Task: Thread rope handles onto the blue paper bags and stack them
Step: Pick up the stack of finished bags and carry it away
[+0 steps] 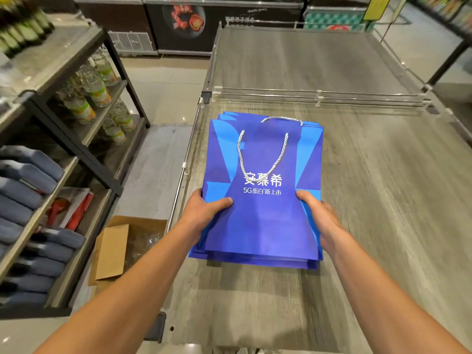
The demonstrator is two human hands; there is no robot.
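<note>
A stack of flat blue paper bags (265,226) with white lettering lies on the grey wood-grain table (383,200). The top bag carries a white rope handle (255,154) looped down over its face. A second rope handle (281,119) arches at the far edge of the stack. My left hand (204,213) grips the stack's left side, thumb on top. On the stack's right side, my right hand (321,218) grips the same way. The fingers of both hands are hidden under the bags.
An open cardboard box (127,246) with clear plastic inside sits on the floor at the left. Shelves (76,139) of bottles and folded jeans stand further left. A clear divider rail (319,97) crosses the table behind the stack. A metal rail (184,169) runs along the table's left edge.
</note>
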